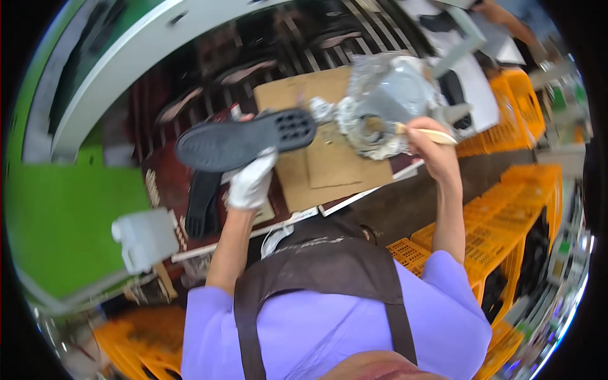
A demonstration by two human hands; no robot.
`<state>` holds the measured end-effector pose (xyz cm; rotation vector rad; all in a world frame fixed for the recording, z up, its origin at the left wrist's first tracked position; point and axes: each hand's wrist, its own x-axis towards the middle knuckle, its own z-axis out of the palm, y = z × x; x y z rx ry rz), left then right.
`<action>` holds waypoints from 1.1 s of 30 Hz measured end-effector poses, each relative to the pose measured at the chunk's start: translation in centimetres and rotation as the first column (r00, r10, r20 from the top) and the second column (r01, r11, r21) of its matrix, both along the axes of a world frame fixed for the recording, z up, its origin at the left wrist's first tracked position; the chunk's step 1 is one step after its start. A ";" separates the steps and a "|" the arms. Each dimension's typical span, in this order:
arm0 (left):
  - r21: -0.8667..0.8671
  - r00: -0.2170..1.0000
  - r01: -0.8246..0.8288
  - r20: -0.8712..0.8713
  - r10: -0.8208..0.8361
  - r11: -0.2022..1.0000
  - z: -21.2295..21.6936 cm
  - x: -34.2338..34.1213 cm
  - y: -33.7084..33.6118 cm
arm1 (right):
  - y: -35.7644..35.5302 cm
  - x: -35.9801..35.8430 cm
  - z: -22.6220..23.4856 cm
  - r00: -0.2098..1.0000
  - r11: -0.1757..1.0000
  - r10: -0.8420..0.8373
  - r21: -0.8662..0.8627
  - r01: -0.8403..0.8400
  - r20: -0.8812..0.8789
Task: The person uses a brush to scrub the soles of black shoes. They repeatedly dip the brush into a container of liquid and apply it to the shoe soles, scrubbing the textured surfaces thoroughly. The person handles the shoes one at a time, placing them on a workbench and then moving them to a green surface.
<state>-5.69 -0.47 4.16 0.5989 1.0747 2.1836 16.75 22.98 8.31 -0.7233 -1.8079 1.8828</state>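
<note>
In my left hand (252, 182), which wears a white glove, is a black shoe sole (221, 144), held up with its recessed heel grid toward the right. My bare right hand (430, 149) grips a brush (437, 135) by its pale handle. The brush's bristle end is down in the round mouth of a glue-crusted pot (349, 120), whose whitish residue is thick around the opening. A second black sole (202, 206) lies on the dark red surface below the first, partly covered by it. Brown cardboard (345, 174) lies under the pot.
A translucent plastic jug (149, 240) stands at the left by a green surface (69, 221). Dark slatted racking (278, 57) runs along the back. Orange crates (494, 221) are stacked at the right, with more at lower left. Another person's arm (506, 22) shows at the far right.
</note>
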 end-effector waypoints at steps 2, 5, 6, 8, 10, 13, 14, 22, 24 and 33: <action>-0.118 0.995 -0.071 -0.072 0.062 0.990 -0.4 -0.1 -0.1 | -1.8 -0.5 -0.4 0.986 0.996 -0.087 -0.022 0.085 -0.143; -0.183 0.960 -0.177 -0.246 0.129 0.967 1.7 1.4 0.8 | -4.0 -1.3 -0.8 0.943 0.976 -0.206 0.012 0.217 -0.263; -0.202 0.953 -0.167 -0.286 0.105 0.965 1.3 1.3 0.7 | -5.0 -1.7 -0.4 0.928 0.972 -0.223 0.009 0.236 -0.297; -0.244 0.909 -0.197 -0.408 0.084 0.950 1.3 1.5 0.8 | -6.9 -2.9 -0.2 0.887 0.966 -0.215 0.041 0.254 -0.409; -0.272 0.882 -0.189 -0.470 0.041 0.944 1.4 1.7 0.6 | -8.5 -4.1 0.3 0.865 0.946 -0.139 0.193 0.260 -0.482; -0.344 0.838 -0.167 -0.543 -0.051 0.924 1.9 2.0 0.4 | -10.2 -5.6 1.3 0.878 0.858 0.025 0.461 0.226 -0.478; -0.359 0.823 -0.171 -0.565 -0.068 0.918 1.7 2.0 0.3 | -10.5 -6.1 1.4 0.883 0.796 0.069 0.560 0.233 -0.465; -0.267 0.889 -0.103 -0.456 -0.032 0.958 2.2 2.7 0.3 | -11.6 -8.1 1.8 0.890 0.672 0.153 0.705 0.225 -0.430; -0.375 0.846 -0.125 -0.523 -0.099 0.918 2.6 2.8 0.0 | -11.9 -8.3 1.6 0.887 0.672 0.178 0.711 0.206 -0.425; -0.238 0.947 -0.046 -0.319 -0.034 0.970 0.4 3.1 -0.4 | -13.2 -9.5 1.1 0.855 0.727 0.339 0.686 0.026 -0.392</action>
